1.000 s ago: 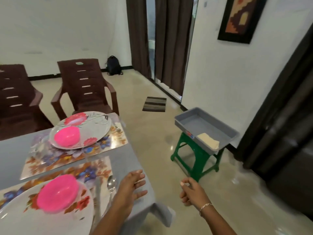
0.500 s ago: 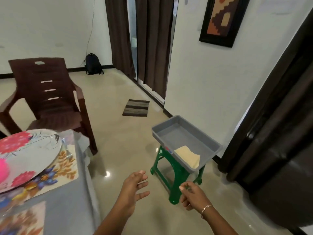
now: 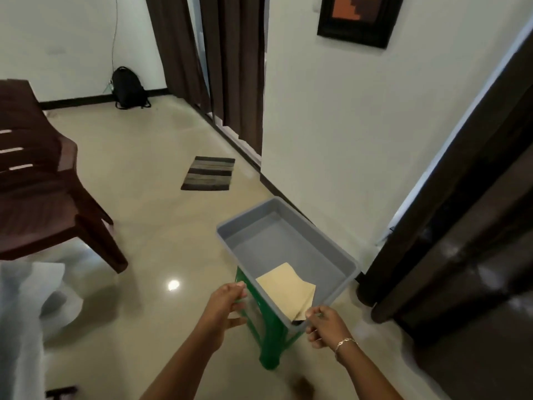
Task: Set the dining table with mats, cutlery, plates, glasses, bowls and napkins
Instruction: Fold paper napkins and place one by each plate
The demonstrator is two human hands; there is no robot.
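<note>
Lightly pinched napkin (image 3: 284, 287) corner with right hand (image 3: 326, 327), left hand (image 3: 225, 307) open beside grey tray (image 3: 277, 241); risked tipping it off green stool (image 3: 269, 342).

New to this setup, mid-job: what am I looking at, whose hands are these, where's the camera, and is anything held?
No machine here: a person's two bare hands, filmed by one wide camera worn on the head, looking forward and down. The left hand is open beside the near edge of a grey tray that sits on a green stool. A beige napkin lies in the tray. The right hand has its fingers curled by the napkin's corner; whether they pinch it is unclear.
</note>
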